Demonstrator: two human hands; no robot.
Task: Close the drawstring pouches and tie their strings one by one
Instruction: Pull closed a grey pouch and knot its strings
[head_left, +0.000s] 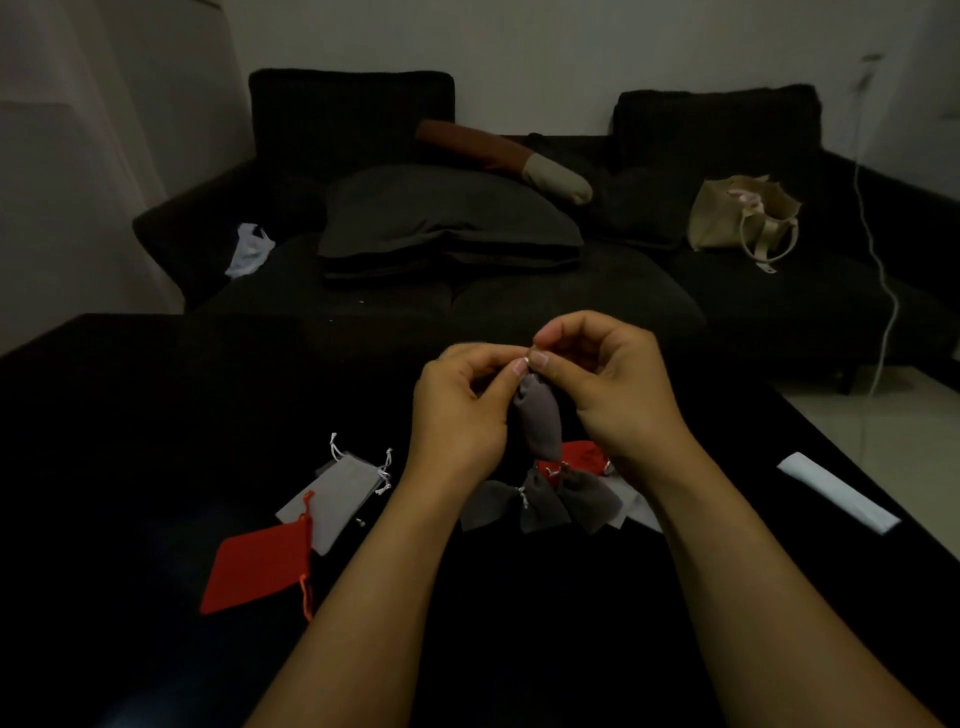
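A grey drawstring pouch (537, 418) hangs in the air above the black table, its neck gathered at the top. My left hand (460, 410) and my right hand (605, 384) both pinch its white strings at the neck, thumbs nearly touching. Below them lie three dark grey pouches (540, 501) with cinched necks and a red pouch (579, 457), partly hidden by my right wrist. To the left lie flat light grey pouches (332, 493) with loose white strings and a flat red pouch (257, 569) with an orange cord.
The black table (130, 467) fills the lower view. A white strip (836, 491) lies near its right edge. Behind stands a dark sofa (467, 291) with cushions, a beige tote bag (743, 218) and a white cable (883, 291) hanging at the right.
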